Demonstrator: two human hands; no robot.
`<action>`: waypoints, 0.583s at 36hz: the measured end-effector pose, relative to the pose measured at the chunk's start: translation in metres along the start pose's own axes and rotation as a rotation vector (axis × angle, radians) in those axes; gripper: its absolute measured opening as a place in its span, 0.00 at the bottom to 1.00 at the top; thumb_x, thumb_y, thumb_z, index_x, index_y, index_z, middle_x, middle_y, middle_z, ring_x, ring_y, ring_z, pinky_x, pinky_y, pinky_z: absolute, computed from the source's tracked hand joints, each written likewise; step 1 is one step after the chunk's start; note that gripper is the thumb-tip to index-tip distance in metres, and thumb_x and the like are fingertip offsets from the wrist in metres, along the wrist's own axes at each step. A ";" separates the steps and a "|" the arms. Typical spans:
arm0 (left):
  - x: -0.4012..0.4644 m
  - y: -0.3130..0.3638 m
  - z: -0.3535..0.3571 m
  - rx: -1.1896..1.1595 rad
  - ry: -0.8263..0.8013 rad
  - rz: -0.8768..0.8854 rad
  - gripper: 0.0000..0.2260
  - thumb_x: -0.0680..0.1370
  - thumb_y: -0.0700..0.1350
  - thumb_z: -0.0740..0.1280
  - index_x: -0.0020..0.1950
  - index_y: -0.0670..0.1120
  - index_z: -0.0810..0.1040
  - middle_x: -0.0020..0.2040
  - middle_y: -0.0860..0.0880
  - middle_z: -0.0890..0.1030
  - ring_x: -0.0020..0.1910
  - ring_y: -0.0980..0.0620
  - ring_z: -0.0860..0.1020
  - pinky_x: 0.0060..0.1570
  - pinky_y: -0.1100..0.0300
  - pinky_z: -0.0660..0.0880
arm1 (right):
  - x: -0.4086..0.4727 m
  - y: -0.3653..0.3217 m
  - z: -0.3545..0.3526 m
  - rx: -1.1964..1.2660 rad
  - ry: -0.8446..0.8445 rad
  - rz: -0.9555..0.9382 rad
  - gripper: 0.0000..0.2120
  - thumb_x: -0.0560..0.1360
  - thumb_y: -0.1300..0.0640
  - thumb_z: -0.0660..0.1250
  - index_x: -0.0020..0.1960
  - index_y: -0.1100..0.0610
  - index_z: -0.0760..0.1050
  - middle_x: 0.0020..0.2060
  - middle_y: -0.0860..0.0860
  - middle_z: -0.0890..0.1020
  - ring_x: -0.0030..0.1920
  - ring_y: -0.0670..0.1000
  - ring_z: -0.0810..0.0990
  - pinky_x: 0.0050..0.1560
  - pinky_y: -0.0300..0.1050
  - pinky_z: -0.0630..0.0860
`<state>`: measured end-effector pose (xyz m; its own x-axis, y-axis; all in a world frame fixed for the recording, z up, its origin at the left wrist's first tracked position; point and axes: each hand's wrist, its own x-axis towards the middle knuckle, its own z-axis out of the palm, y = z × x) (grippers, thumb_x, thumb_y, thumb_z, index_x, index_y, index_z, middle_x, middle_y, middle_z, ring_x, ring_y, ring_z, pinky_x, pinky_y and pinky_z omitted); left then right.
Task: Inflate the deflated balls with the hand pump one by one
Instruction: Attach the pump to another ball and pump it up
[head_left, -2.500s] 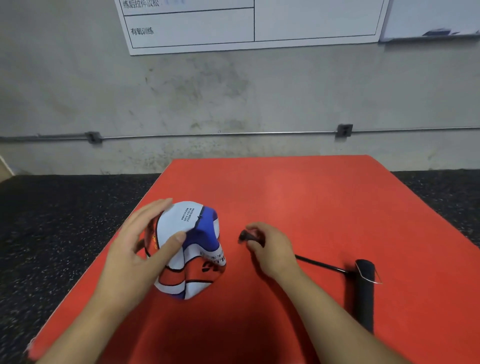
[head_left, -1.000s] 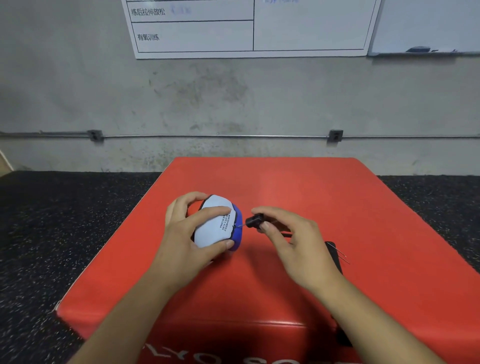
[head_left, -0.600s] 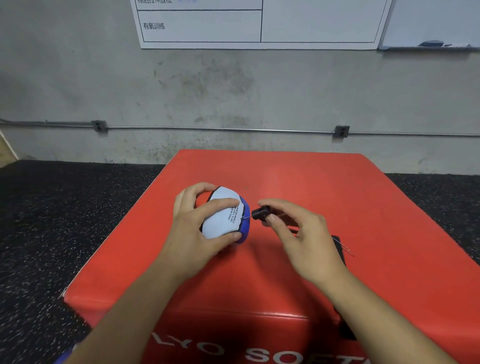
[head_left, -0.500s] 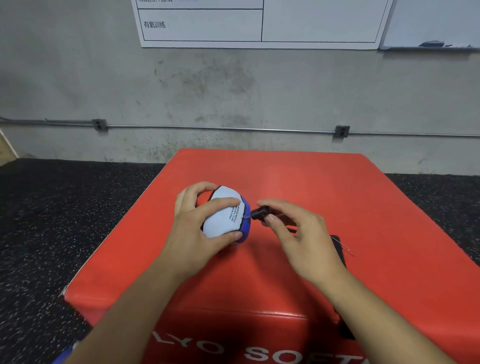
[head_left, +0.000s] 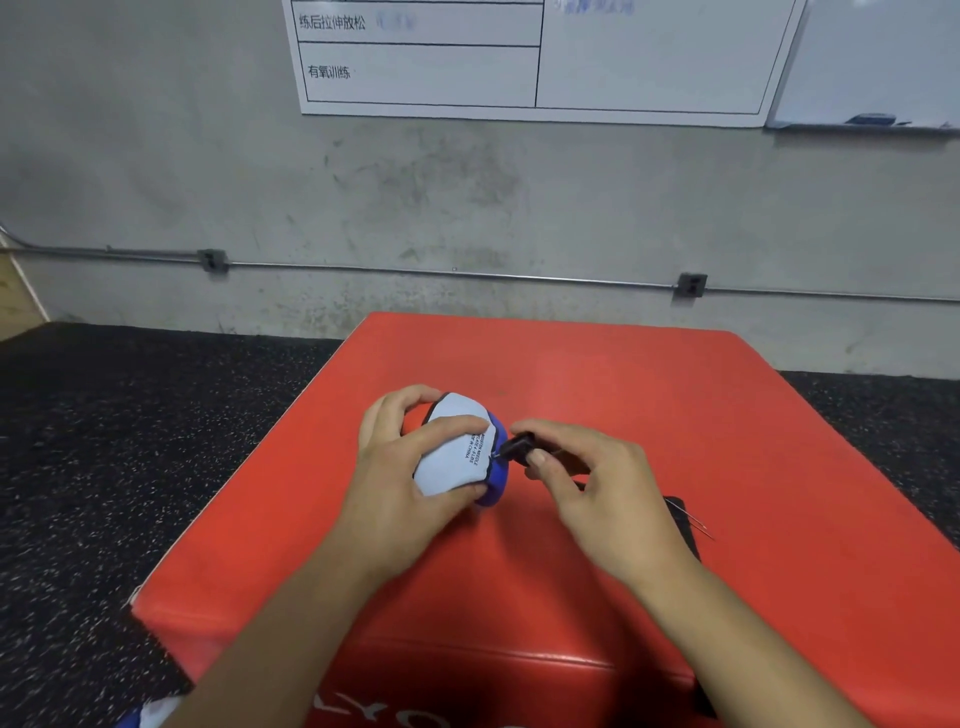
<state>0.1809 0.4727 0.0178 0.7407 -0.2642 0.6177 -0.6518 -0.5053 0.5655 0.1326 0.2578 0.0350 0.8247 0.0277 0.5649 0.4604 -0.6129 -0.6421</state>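
A deflated white, blue and red ball (head_left: 457, 457) is folded small on the red padded box (head_left: 623, 395). My left hand (head_left: 400, 478) wraps around it from the left, thumb across the white panel. Between thumb and forefinger of my right hand (head_left: 602, 493) sits the pump's black nozzle (head_left: 517, 447), its thin needle tip touching the ball at the blue edge. The black pump body (head_left: 683, 525) lies on the box behind my right wrist, mostly hidden.
The red box stands on dark speckled rubber flooring (head_left: 130, 441). A grey concrete wall with a metal conduit (head_left: 467, 273) rises behind it, with whiteboards (head_left: 519, 57) above. Something blue and white (head_left: 150, 717) shows at the bottom left edge.
My left hand has folded and gripped the ball. My right hand lifted the nozzle off the box and brought it left until the needle reached the ball.
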 end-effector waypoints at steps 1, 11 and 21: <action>0.000 0.000 0.000 -0.002 0.000 -0.001 0.24 0.66 0.53 0.78 0.62 0.62 0.84 0.69 0.57 0.69 0.72 0.57 0.64 0.69 0.75 0.54 | 0.001 0.000 0.000 -0.003 -0.015 0.001 0.19 0.80 0.64 0.69 0.58 0.38 0.79 0.45 0.40 0.86 0.45 0.46 0.85 0.53 0.52 0.81; -0.003 -0.010 -0.004 -0.013 0.002 -0.019 0.25 0.66 0.54 0.79 0.62 0.64 0.83 0.70 0.60 0.68 0.73 0.58 0.63 0.70 0.74 0.55 | 0.010 -0.005 0.006 -0.015 -0.111 0.047 0.17 0.80 0.64 0.68 0.58 0.43 0.84 0.45 0.42 0.86 0.46 0.45 0.86 0.55 0.49 0.80; -0.004 -0.011 -0.005 -0.016 0.006 -0.019 0.25 0.65 0.54 0.79 0.63 0.62 0.84 0.70 0.61 0.68 0.73 0.59 0.63 0.69 0.74 0.55 | 0.019 -0.006 0.006 -0.061 -0.203 0.107 0.17 0.81 0.62 0.68 0.58 0.40 0.83 0.45 0.37 0.86 0.46 0.43 0.85 0.55 0.50 0.81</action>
<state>0.1844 0.4833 0.0113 0.7521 -0.2495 0.6099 -0.6401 -0.4968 0.5861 0.1479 0.2668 0.0462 0.9197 0.1147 0.3755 0.3513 -0.6672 -0.6568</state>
